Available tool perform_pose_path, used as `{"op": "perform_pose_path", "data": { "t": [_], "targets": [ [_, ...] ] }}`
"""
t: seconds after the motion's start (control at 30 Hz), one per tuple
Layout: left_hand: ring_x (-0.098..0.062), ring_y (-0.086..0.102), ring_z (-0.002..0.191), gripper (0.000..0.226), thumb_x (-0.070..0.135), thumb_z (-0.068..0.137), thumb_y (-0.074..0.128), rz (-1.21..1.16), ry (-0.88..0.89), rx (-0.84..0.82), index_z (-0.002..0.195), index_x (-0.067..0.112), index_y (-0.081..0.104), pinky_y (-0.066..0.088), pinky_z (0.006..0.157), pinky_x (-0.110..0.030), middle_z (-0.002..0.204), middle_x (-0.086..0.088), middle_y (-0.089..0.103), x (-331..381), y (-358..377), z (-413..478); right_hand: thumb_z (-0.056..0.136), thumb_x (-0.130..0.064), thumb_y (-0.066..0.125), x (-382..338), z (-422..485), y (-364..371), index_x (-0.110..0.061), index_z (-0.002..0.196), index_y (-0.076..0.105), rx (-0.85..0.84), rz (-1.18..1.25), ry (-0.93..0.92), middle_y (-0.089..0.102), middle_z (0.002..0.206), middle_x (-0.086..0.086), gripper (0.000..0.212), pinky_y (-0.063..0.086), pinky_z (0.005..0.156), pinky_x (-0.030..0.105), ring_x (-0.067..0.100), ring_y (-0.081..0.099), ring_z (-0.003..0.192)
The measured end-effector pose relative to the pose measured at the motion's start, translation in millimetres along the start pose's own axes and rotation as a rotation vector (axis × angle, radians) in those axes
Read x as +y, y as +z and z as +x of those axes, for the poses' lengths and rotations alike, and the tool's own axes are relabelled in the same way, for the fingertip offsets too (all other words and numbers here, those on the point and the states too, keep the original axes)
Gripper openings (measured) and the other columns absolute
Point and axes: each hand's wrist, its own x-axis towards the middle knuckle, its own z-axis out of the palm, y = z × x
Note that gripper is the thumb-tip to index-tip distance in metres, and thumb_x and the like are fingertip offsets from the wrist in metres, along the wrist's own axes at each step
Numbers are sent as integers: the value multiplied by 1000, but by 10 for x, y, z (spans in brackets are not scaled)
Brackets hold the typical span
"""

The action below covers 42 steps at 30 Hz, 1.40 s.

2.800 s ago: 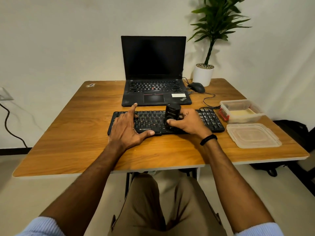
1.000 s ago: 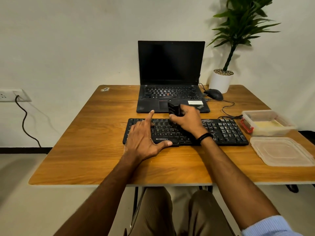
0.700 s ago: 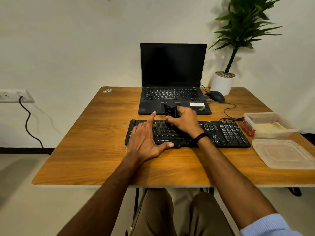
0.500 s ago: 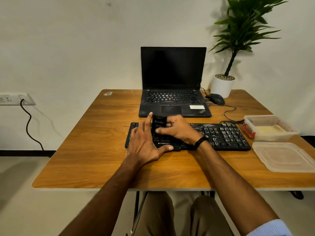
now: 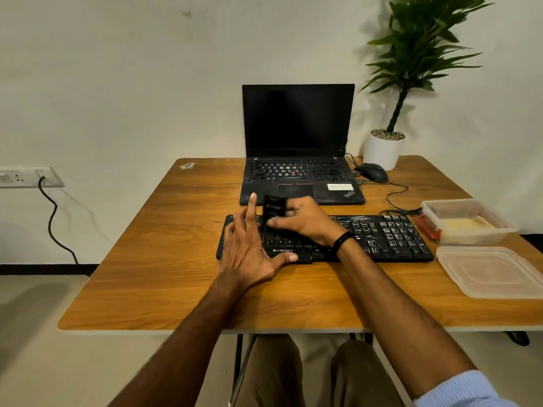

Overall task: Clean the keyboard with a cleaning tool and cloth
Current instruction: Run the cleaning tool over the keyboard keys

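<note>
lowest in the frame, two knees in khaki trousers are cut off by the bottom edge, and a pale blue sleeve (image 5: 464, 389) shows only at the lower right corner. both forearms reach up the frame over the near edge of the wooden worktop (image 5: 161, 274). the left hand (image 5: 249, 259) lies flat on the left end of the black keyboard (image 5: 382, 239), hiding the keys beneath it; its fingers (image 5: 245, 221) are straight and spread wide, the forefinger lifted, the thumb stretched along the keyboard's front edge. the right hand (image 5: 305, 221), with a dark wristband (image 5: 342, 239), grips the black cleaning tool (image 5: 273, 212) upright over the left-centre keys, thumb on its near face and the other fingers (image 5: 291, 205) curled round behind; the tool's lower end is blurred, so i cannot tell whether it touches the keys. pale lettering on the tool is too smeared to read. the keyboard's front edge reads "zebronics". at the right edge lies a clear lid (image 5: 493, 271), partly cut off, and just above it an open clear box (image 5: 467, 221) holding something pale yellow that i cannot identify. above centre stands an open laptop (image 5: 299, 160) with a dark screen and a white sticker, unreadable. to its right are a mouse (image 5: 373, 171) and a white plant pot (image 5: 383, 149); a wall socket (image 5: 29, 176) sits at the left edge.
</note>
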Motion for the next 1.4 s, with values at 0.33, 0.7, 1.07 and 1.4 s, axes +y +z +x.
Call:
{"op": "perform_pose_path", "data": {
  "t": [0.33,0.7,1.07,1.4],
  "targets": [
    [-26,43,131,136,93,65,61,26,27,1,162,31,-11,29,115,-47,150,-10,33,-9,5,7,86,-24,73,-3,126,-206,-14,117,69,533,-394,-91,72,107,2,33,47,80,18,11,62,95],
    [-16,49,128,132,103,66,45,166,83,-131,162,28,-5,25,122,-44,138,1,54,268,191,68,78,-25,81,330,154,-652,-25,111,60,459,43,-43,70,110,-2,39,57,89,35,14,67,102],
    [-23,39,142,140,108,59,42,171,-13,-163,162,29,-11,22,125,-45,153,-4,44,327,233,120,80,-29,80,262,101,-545,-20,115,70,302,-261,-69,71,106,-8,37,51,80,18,7,65,100],
    [-22,36,144,138,104,62,47,159,-25,-168,163,27,-8,15,124,-40,158,-5,40,363,203,121,82,-27,77,205,124,-473,-20,112,70,445,-277,-39,71,103,-9,32,51,76,14,4,63,94]
  ]
}}
